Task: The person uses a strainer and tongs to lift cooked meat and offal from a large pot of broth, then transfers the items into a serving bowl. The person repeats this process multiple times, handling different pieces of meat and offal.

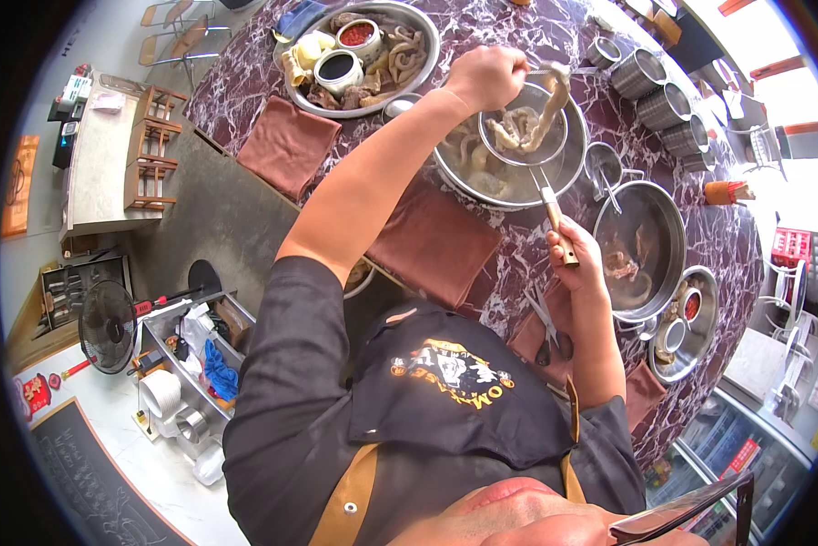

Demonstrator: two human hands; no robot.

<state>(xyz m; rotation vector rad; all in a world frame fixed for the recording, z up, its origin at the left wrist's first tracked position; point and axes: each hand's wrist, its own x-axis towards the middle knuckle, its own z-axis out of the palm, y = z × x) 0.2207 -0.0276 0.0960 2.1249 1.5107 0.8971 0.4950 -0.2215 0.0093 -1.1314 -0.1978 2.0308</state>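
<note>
My left hand (pixel 487 78) grips a slim metal utensil (pixel 540 71), probably tongs, holding up a pale strip of offal (pixel 556 92) that looks like intestine. More of it lies in a round mesh strainer (pixel 489 140). My right hand (pixel 578 256) holds the strainer by its wooden handle (pixel 554 211). Underneath is a wide metal pot (pixel 460 179) of cloudy liquid with more pale pieces in it. Below my right forearm, black-handled scissors (pixel 549 327) rest partly on a folded brown cloth (pixel 525 334).
A second pot (pixel 678 205) with dark liquid and meat stands right, beside a ladle cup (pixel 603 164). A metal platter (pixel 433 41) bears offal and two sauce jars. Another platter (pixel 706 341) sits far right. Metal cups (pixel 665 102) line the marble-patterned table's edge. A fan (pixel 109 327) stands left.
</note>
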